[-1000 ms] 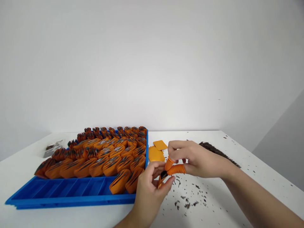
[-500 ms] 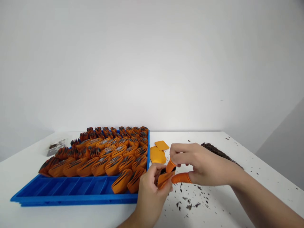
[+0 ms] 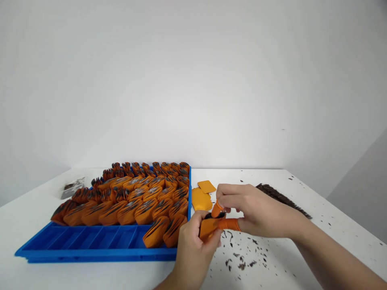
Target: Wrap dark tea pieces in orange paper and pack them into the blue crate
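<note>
While an orange pouch (image 3: 208,228) is pinched in the left hand (image 3: 193,245), capped fingertips (image 3: 231,224) of the right hand (image 3: 256,209) pressed on its top edge, blue tray (image 3: 90,245) just beside, dark flakes (image 3: 242,262) below.

Your left hand (image 3: 193,241) grips a small orange packet (image 3: 208,228) just in front of you, and your right hand (image 3: 256,209) meets it from the other side, thumb and forefinger capped in orange finger cots (image 3: 229,224), pinching at the packet's dark top edge. To your left sits the blue tray (image 3: 90,251), its far rows packed with orange packets (image 3: 142,199) showing dark strands, its near slots bare. Loose orange squares (image 3: 203,195) lie just beyond your hands. Dark crumbs (image 3: 242,257) speckle the white table (image 3: 332,217) beneath them, and a dark pile (image 3: 281,195) stretches away on your right. A small clear bag (image 3: 71,187) rests far left.
</note>
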Demonstrator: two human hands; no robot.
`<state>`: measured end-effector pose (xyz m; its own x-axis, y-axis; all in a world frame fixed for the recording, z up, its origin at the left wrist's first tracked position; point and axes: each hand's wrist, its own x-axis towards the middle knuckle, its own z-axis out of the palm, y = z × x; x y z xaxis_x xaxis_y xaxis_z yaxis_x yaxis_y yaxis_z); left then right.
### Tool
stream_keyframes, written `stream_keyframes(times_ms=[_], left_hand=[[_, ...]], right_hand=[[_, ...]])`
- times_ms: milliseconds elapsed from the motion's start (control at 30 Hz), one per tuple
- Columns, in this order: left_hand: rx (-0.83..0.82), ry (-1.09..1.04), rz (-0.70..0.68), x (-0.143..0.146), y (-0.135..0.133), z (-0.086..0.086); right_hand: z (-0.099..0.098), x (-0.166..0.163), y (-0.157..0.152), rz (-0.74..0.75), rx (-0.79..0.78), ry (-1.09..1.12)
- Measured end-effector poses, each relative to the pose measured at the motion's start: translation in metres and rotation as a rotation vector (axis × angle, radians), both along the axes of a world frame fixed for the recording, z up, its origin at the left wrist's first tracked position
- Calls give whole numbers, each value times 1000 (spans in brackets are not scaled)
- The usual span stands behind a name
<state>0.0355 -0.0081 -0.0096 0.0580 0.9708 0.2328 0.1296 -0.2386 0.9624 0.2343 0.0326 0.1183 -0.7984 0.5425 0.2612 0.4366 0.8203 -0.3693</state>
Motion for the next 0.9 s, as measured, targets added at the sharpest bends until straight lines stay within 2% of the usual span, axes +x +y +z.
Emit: stream_keyframes(times_ms=[133,400,533,700,800,900], left_hand=[[-42,-20,13,0,-1,1],[-26,-2,-13,1,-1,0],[8,5,-38,1,-3,-3],[-14,-8,-68,3,-7,-4],[-76,-16,-97,7,-9,-7],[-167,-113,-143,12,-11,-12]], right_hand=[[-3,-1,-4,-73,139,-117],[-5,-7,-20,-123,241,-247],[-4,-7,-21,-99,222,-218],[2,-5,-15,-118,93,-118],[2,-3,-12,-83,42,-196],[3,4,-10,-86,64,-246]])
